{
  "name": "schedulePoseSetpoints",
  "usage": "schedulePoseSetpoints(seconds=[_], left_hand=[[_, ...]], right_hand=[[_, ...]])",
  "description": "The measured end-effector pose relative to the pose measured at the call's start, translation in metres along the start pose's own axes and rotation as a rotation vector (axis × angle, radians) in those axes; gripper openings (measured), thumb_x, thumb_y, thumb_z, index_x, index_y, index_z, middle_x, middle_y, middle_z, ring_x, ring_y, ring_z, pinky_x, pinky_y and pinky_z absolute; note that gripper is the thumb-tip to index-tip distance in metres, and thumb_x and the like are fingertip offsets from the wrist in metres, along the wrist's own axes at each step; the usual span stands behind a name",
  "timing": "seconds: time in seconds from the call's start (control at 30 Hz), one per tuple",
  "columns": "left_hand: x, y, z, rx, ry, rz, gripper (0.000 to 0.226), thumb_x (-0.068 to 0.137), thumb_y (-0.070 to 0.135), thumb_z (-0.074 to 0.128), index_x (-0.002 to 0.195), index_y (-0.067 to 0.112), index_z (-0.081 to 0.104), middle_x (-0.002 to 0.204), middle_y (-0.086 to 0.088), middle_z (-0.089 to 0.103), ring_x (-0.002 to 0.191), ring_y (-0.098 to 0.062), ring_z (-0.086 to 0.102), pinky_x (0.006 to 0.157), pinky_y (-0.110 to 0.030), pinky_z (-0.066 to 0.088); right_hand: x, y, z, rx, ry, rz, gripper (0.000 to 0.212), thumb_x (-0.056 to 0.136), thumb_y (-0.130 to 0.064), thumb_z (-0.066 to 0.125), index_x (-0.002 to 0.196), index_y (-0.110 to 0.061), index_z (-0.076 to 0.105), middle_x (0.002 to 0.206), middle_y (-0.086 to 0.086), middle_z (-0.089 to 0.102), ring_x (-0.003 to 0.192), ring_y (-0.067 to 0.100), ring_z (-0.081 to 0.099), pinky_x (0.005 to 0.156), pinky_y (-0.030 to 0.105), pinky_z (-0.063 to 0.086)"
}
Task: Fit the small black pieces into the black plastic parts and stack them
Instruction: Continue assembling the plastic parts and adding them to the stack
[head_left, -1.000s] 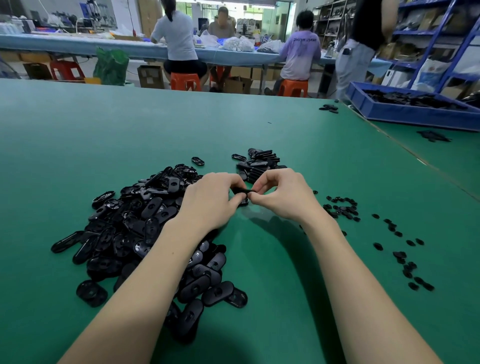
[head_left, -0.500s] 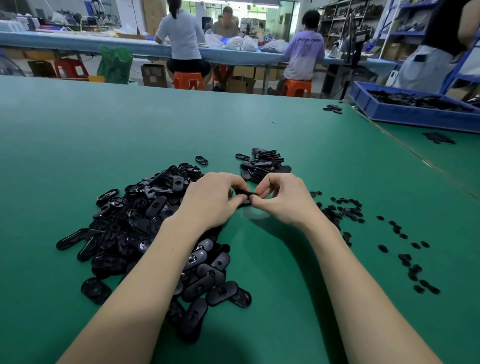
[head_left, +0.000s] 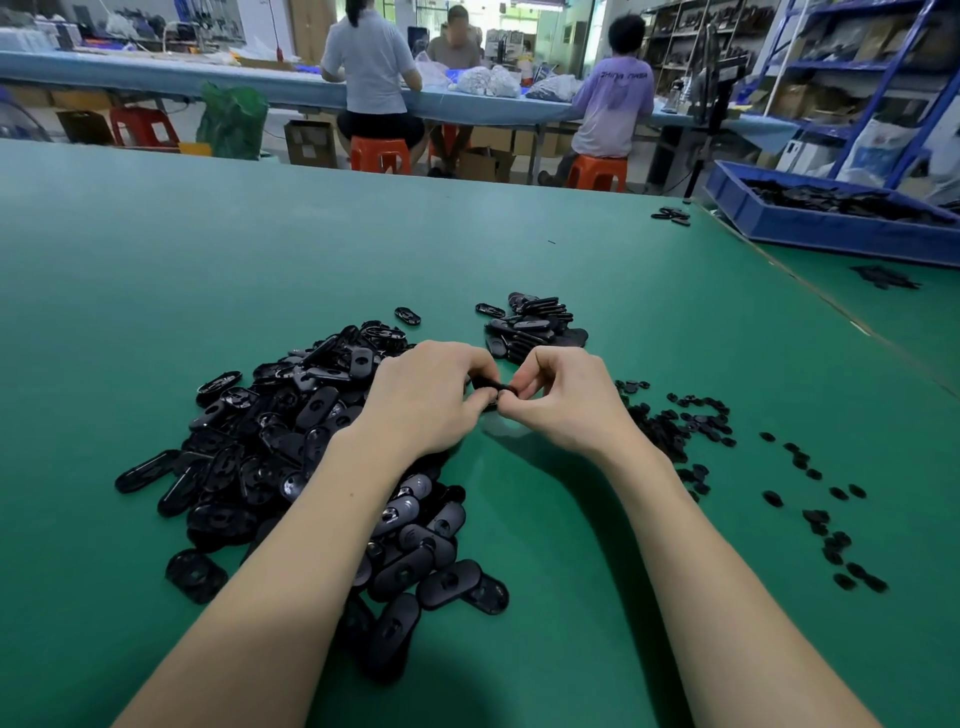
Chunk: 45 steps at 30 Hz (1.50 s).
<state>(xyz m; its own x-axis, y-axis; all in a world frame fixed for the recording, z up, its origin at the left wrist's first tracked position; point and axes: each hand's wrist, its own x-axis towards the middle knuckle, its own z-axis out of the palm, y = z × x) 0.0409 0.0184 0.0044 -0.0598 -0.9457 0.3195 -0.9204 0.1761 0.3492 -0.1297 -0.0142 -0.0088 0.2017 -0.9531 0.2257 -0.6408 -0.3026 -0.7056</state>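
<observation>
Left hand (head_left: 426, 400): fingers curled round the near-left end of one black plastic part (head_left: 488, 385), thumb and forefinger pinching it just above the worktop.
Right hand (head_left: 561, 400): fingertips (head_left: 511, 410) pinched narrow at the part's other end; whether a small black piece lies under them cannot be told, as the fingers hide it.
Part in hand: held between the two hands near the middle of the green worktop (head_left: 156, 260), clear of the surface; only a short dark arc of it shows.
Long axis: seems to run across from one hand to the other, roughly parallel to the near edge; which face is up cannot be told.
Unfitted parts (head_left: 291, 447): a loose heap of oblong shells toward the near-left, lying at all angles, partly under the left forearm.
Stack of done parts (head_left: 535, 327): a small pile just beyond the hands, toward the far edge, its parts lying flat on one another.
Small black pieces (head_left: 696, 415): scattered to the right of the right hand, trailing toward the near-right.
Step in hand (judged): seating a piece into the part's recess.
Doing it well (judged): steady the shell with the left hand, keep the piece square to the recess, press straight down with the right thumb until flush, then lay the part flat on the stack in line with the others.
</observation>
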Motion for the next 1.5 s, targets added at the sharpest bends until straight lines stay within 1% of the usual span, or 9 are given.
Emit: schedulePoseSetpoints(seconds=[0.2, 0.37, 0.53, 0.77, 1.0, 1.13, 1.27, 1.33, 1.5], left_hand=[[0.001, -0.002, 0.000, -0.175, 0.031, -0.092, 0.010, 0.086, 0.040, 0.067, 0.096, 0.039, 0.065, 0.078, 0.018, 0.063, 0.087, -0.010, 0.065, 0.078, -0.032, 0.052], [0.002, -0.002, 0.000, -0.356, 0.063, -0.093, 0.015, 0.087, 0.033, 0.068, 0.100, 0.036, 0.062, 0.080, 0.019, 0.069, 0.076, -0.001, 0.065, 0.083, -0.037, 0.056], [0.001, -0.007, 0.000, -0.247, 0.004, -0.060, 0.017, 0.091, 0.027, 0.063, 0.108, 0.030, 0.063, 0.094, 0.015, 0.068, 0.097, -0.014, 0.061, 0.090, -0.039, 0.052], [-0.003, -0.006, 0.004, 0.087, -0.110, 0.016, 0.033, 0.096, 0.042, 0.057, 0.127, 0.033, 0.060, 0.121, 0.011, 0.064, 0.121, -0.019, 0.048, 0.104, -0.036, 0.036], [-0.001, -0.004, 0.004, 0.127, -0.100, 0.025, 0.025, 0.096, 0.042, 0.058, 0.118, 0.035, 0.067, 0.115, 0.008, 0.064, 0.117, -0.020, 0.049, 0.098, -0.034, 0.037], [-0.001, -0.005, 0.004, 0.071, -0.066, 0.008, 0.022, 0.096, 0.034, 0.056, 0.114, 0.032, 0.068, 0.109, 0.010, 0.069, 0.113, -0.019, 0.052, 0.095, -0.032, 0.041], [-0.001, -0.004, 0.002, -0.064, 0.007, -0.069, 0.017, 0.096, 0.032, 0.056, 0.106, 0.034, 0.070, 0.101, 0.012, 0.072, 0.106, -0.016, 0.059, 0.084, -0.031, 0.047], [0.001, -0.004, 0.001, -0.162, 0.047, -0.105, 0.014, 0.095, 0.031, 0.058, 0.101, 0.035, 0.069, 0.093, 0.015, 0.071, 0.097, -0.014, 0.063, 0.075, -0.029, 0.046], [0.003, -0.001, 0.000, -0.316, 0.093, -0.076, 0.009, 0.092, 0.025, 0.061, 0.096, 0.030, 0.068, 0.078, 0.015, 0.070, 0.076, -0.009, 0.064, 0.078, -0.034, 0.053]], right_hand=[[0.001, 0.002, -0.007, -0.057, -0.007, -0.181, 0.023, 0.077, -0.036, 0.077, 0.094, -0.039, 0.061, 0.085, -0.024, 0.067, 0.061, 0.006, 0.052, 0.064, 0.030, 0.049], [-0.001, 0.004, -0.008, -0.132, 0.099, -0.234, 0.023, 0.078, -0.037, 0.076, 0.098, -0.043, 0.065, 0.081, -0.029, 0.066, 0.065, 0.005, 0.056, 0.062, 0.025, 0.047], [0.016, 0.010, -0.019, -0.180, 0.283, -0.040, 0.016, 0.081, -0.044, 0.073, 0.096, -0.040, 0.073, 0.086, -0.025, 0.070, 0.075, -0.006, 0.057, 0.060, 0.020, 0.038], [0.074, -0.003, -0.029, -0.283, 0.190, 0.209, 0.022, 0.085, -0.035, 0.067, 0.104, -0.032, 0.076, 0.109, -0.010, 0.075, 0.108, 0.018, 0.065, 0.079, 0.028, 0.047], [0.069, -0.001, -0.030, -0.287, 0.145, 0.305, 0.024, 0.085, -0.033, 0.068, 0.108, -0.029, 0.075, 0.108, -0.006, 0.074, 0.106, 0.020, 0.065, 0.078, 0.027, 0.044], [0.039, -0.002, -0.029, -0.077, 0.248, 0.172, 0.013, 0.084, -0.028, 0.066, 0.093, -0.031, 0.074, 0.084, -0.019, 0.071, 0.084, 0.004, 0.066, 0.067, 0.024, 0.048], [0.018, -0.003, -0.024, 0.031, 0.029, 0.109, 0.013, 0.086, -0.024, 0.068, 0.087, -0.034, 0.076, 0.078, -0.018, 0.073, 0.064, -0.008, 0.060, 0.056, 0.006, 0.042], [0.015, -0.003, -0.025, 0.062, -0.083, 0.131, 0.011, 0.087, -0.026, 0.071, 0.090, -0.035, 0.076, 0.083, -0.016, 0.075, 0.065, -0.006, 0.062, 0.058, 0.008, 0.044], [0.009, -0.009, -0.023, 0.303, -0.150, 0.142, 0.006, 0.088, -0.023, 0.076, 0.084, -0.025, 0.073, 0.085, -0.006, 0.078, 0.055, 0.002, 0.058, 0.050, 0.011, 0.041]])
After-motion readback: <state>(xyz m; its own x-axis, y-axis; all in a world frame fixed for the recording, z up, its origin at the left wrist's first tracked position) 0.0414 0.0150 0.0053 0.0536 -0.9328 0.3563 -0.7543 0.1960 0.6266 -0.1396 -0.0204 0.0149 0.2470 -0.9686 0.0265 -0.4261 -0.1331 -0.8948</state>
